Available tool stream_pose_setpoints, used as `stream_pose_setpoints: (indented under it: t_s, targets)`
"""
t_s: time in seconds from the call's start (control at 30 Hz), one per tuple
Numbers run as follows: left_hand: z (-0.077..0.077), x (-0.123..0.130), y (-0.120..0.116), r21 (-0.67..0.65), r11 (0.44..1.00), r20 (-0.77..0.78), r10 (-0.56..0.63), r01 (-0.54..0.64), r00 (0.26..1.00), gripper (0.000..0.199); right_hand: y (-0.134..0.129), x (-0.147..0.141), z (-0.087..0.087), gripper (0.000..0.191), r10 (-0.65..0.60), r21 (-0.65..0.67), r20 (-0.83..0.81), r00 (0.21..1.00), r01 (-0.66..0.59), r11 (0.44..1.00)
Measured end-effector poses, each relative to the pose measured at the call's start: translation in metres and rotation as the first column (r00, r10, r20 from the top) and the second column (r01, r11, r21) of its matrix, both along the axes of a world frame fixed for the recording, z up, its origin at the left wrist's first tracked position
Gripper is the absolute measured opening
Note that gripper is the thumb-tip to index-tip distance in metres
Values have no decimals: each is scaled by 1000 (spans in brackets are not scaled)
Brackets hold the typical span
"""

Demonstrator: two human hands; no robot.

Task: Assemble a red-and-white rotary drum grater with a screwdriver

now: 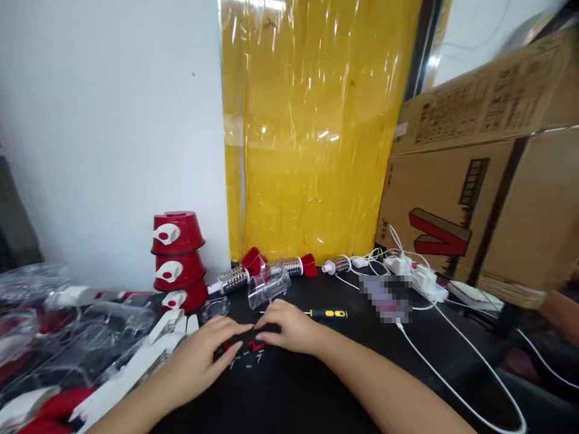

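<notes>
My left hand (pixel 219 346) is low over the black tabletop, thumb and forefinger stretched apart beside a small red piece (pixel 226 345). Close to it, my right hand (pixel 287 327) rests with its thumb and fingers apart, the thumb near a red angular piece (pixel 256 346). Just below the fingertips lie several tiny light-coloured slips or pins (pixel 248 366), too small to name. A yellow-and-black screwdriver (pixel 329 314) lies behind my right hand, its shaft partly hidden by the fingers. A clear plastic ring (pixel 216 308) sits behind my left hand.
Stacked red housings (pixel 178 259) stand at the wall. Metal grater drums (pixel 233 279) and a clear plastic chute (pixel 270 288) lie at the back. White parts (pixel 131 367) and clear plastic pieces (pixel 76 337) crowd the left. Cables (pixel 465 355), a blurred-out phone (pixel 384 297) and cartons (pixel 452 199) occupy the right.
</notes>
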State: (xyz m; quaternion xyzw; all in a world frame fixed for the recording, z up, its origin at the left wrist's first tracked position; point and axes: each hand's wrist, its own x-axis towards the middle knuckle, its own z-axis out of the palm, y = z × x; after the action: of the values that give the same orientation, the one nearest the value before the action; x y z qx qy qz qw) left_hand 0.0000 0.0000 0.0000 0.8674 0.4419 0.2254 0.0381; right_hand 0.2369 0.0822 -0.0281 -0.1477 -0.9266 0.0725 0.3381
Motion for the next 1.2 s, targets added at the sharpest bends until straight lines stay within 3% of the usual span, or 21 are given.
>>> stream_pose_setpoints:
  t_s: [0.3, 0.93, 1.03, 1.13, 1.2]
  targets:
    - [0, 6, -12, 9, 996, 19, -84, 84, 996, 39, 0, -4, 0, 17, 7, 12, -21, 1000, -7, 1000]
    - [-1, 9, -17, 12, 997, -2, -70, 70, 998, 35, -7, -3, 0, 9, 34, -35, -33, 999, -35, 999]
    - [12, 14, -16, 128, 989, 25, -83, 79, 996, 32, -16, 0, 18, 16, 24, 13, -101, 995, -23, 1000]
    - [41, 11, -24, 388, 919, 118, -128, 73, 985, 34, -36, 18, 63, 27, 58, 181, -348, 936, 6, 983]
    - [54, -2, -44, 538, 840, 302, -106, -77, 947, 37, -52, 37, 96, 35, 60, 285, -542, 838, 116, 951]
